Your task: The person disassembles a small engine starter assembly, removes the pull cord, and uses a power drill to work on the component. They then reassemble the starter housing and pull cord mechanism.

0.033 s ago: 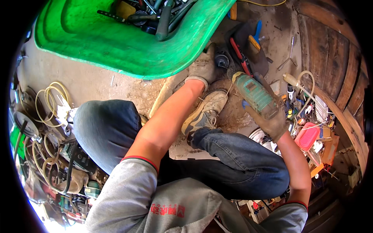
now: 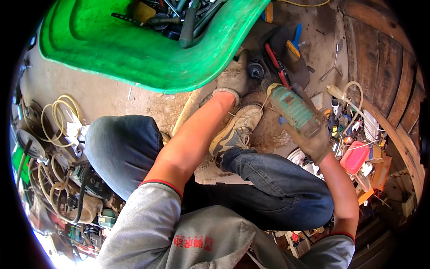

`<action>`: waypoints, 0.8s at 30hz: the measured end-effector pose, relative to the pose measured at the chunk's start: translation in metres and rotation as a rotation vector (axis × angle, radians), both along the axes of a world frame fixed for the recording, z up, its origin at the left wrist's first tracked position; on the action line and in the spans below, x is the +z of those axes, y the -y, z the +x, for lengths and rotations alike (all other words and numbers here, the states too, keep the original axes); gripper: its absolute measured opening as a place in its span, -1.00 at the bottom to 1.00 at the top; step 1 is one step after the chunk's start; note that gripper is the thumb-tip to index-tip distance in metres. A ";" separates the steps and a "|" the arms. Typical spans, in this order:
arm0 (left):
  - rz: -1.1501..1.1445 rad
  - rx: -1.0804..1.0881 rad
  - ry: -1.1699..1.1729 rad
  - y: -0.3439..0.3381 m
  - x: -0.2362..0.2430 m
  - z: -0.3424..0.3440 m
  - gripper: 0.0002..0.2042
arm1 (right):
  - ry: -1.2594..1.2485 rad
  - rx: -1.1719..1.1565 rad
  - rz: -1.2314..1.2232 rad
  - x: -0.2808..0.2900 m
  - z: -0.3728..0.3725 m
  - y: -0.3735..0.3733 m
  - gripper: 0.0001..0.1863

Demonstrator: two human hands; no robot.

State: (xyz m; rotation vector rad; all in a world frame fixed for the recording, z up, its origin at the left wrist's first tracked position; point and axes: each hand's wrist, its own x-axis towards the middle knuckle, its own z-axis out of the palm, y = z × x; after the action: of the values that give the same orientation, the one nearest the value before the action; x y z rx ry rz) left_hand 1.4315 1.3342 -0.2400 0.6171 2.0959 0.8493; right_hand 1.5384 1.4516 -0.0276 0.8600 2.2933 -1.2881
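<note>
My gloved right hand (image 2: 312, 136) is wrapped round the body of a green power tool (image 2: 293, 110) with a yellowish collar. Its front end points up and left, toward a dark round metal part (image 2: 255, 70) low by the floor. Against that part's left side, my gloved left hand (image 2: 234, 75) is closed on it, beside the rim of a green plastic tub (image 2: 148, 74). Some left fingers are in shadow. Just below the left hand is my shoe (image 2: 239, 123). Where the tool's tip meets the part is too dark to make out.
Hand tools (image 2: 190, 22) fill part of the tub. Red-handled pliers (image 2: 277, 62) and a blue-handled tool (image 2: 297, 35) lie on a dark pad beyond the part. A three-way wrench (image 2: 333, 67) rests near wooden boards (image 2: 380, 49). Coiled hoses (image 2: 58, 121) lie left, clutter right.
</note>
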 end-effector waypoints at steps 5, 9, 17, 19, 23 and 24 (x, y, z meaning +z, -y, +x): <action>0.058 0.031 -0.042 0.000 -0.011 0.002 -0.12 | 0.009 0.135 0.050 0.001 -0.005 -0.011 -0.20; -0.004 -0.015 -0.089 0.000 -0.011 0.002 -0.15 | -0.033 0.182 0.064 -0.005 0.003 -0.016 -0.25; -0.104 -0.041 0.080 0.000 0.011 -0.005 -0.09 | 0.033 -0.115 -0.091 -0.007 0.014 -0.010 -0.23; -0.072 -0.039 0.068 -0.002 0.011 -0.011 -0.09 | 0.021 -0.144 -0.166 -0.007 0.014 -0.012 -0.28; -0.078 -0.043 0.097 -0.002 0.015 -0.012 -0.09 | -0.063 -0.068 -0.114 -0.008 0.013 -0.003 -0.29; -0.082 -0.049 0.091 -0.003 0.015 -0.012 -0.09 | -0.062 -0.122 -0.153 -0.010 0.017 -0.003 -0.29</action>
State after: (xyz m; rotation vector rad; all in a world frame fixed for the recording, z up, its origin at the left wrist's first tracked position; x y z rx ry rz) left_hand 1.4197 1.3371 -0.2251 0.5737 2.0143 0.7465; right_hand 1.5558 1.4551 -0.0375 0.9310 2.1836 -1.5407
